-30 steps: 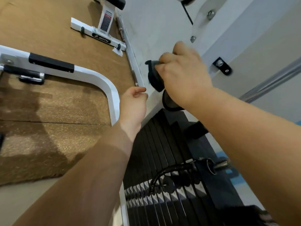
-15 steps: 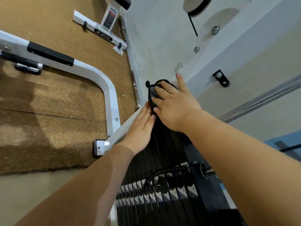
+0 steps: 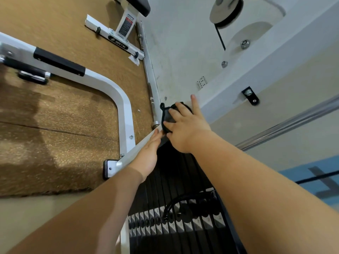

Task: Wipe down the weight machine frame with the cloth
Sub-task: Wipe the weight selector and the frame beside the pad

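I look steeply down the white weight machine frame [image 3: 124, 114] to its base on the floor. My right hand [image 3: 185, 129] presses a dark cloth [image 3: 167, 114] flat against the frame's low end with straight, spread fingers. Most of the cloth is hidden under that hand. My left hand [image 3: 148, 154] lies flat with straight fingers on the slanted white frame bar [image 3: 135, 151], fingertips touching the cloth's lower edge. The black weight stack [image 3: 176, 198] sits just below both hands.
A brown mat [image 3: 55, 125] covers the floor at left. A white bench base [image 3: 117, 39] stands at the top, a steel bar [image 3: 150, 83] lies along the wall's foot, and a pulley [image 3: 225, 11] and chrome guide rod [image 3: 293, 123] are at right.
Both hands moved down the frame toward its base. The right hand went from gripping the bunched cloth to pressing it flat; the left hand flattened onto the bar.
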